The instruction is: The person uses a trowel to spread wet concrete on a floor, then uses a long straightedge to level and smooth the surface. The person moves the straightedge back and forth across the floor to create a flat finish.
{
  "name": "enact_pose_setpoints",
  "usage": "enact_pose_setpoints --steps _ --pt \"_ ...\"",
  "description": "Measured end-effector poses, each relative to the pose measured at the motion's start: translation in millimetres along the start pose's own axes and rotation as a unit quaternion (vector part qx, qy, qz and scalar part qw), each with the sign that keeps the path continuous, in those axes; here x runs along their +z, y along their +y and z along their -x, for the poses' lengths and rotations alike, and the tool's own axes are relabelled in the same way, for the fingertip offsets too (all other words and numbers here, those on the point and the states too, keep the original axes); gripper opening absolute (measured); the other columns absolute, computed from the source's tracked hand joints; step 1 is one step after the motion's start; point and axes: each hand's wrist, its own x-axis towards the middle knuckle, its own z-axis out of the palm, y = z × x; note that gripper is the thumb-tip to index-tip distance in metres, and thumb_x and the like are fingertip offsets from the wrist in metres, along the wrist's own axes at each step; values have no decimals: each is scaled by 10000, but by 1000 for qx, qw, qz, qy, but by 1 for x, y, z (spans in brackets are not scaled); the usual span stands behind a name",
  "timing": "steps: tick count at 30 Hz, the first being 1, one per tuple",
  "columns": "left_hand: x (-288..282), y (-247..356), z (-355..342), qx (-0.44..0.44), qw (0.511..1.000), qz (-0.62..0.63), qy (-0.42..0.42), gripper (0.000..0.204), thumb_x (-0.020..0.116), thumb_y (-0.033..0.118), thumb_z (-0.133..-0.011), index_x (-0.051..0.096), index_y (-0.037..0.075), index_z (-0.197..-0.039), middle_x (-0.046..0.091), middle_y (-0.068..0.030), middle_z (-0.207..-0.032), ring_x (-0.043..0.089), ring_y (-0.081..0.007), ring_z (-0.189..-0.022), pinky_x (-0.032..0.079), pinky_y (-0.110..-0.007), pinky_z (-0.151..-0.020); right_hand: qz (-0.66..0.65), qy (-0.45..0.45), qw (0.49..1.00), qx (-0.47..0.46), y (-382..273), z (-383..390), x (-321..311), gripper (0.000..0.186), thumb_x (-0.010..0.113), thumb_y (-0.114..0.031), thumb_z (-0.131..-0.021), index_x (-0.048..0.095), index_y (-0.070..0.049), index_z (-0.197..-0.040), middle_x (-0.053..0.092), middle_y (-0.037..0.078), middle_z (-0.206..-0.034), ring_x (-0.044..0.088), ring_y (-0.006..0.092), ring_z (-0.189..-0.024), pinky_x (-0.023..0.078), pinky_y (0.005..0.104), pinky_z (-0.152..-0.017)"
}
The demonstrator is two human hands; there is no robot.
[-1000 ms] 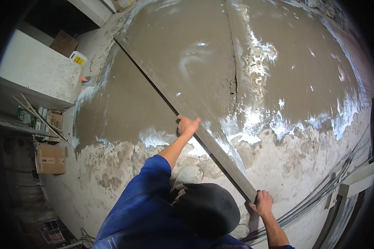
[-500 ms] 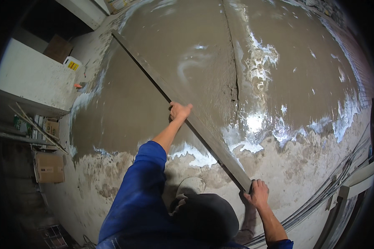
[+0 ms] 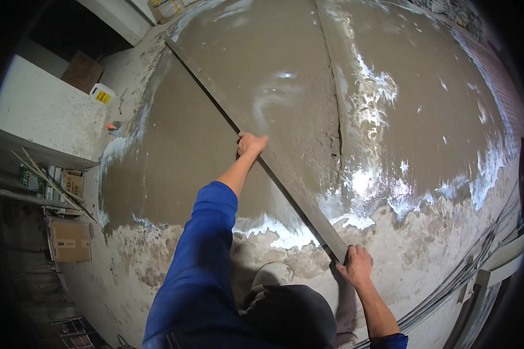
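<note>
Diagonally placed: one long grey straightedge bar (image 3: 307, 205), its axis running from upper left to right of lower centre, across grey-brown wet mortar (image 3: 183, 168). Left grip (image 3: 251, 143), centre: clamped across the bar near mid-length, thumb toward the right. Right grip (image 3: 357, 266), right of lower centre: clamped on the near end; the bar extends up-left from it. Obscured: left fingertips, bar's underside. Pale shoe (image 3: 273, 274): partly covered by a dark rounded form (image 3: 291, 317), hard to identify. Right sleeve (image 3: 390, 341): cut by lower edge.

Cardboard box (image 3: 71, 241) — white jug (image 3: 101, 93) beside brown panel (image 3: 82, 72).
</note>
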Motion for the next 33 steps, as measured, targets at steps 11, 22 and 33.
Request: enact_pose_setpoints --steps 11,22,33 --pt "3 -32 92 66 995 -71 -5 1132 653 618 -837 106 -83 -1538 540 -293 -1377 546 -408 -1274 438 -489 -1058 26 50 998 -23 -5 18 -2 569 841 -362 -708 550 -63 -1095 578 127 -1045 575 341 -1033 452 477 -894" --pt "-36 -78 188 160 983 -90 19 1128 677 624 -822 181 -122 -1507 512 -338 -1386 529 -437 -1287 426 -459 -1081 40 37 997 -58 17 27 0 557 812 -391 -745 538 -62 -1100 590 138 -1067 586 340 -1060 482 494 -876" --pt "7 -43 62 65 997 -31 -7 1090 744 617 -770 330 -179 -1389 515 -328 -1382 558 -425 -1252 460 -446 -1037 20 15 1000 1 -1 17 -3 579 824 -355 -724 546 -92 -1160 584 122 -1107 561 321 -1115 442 492 -954"
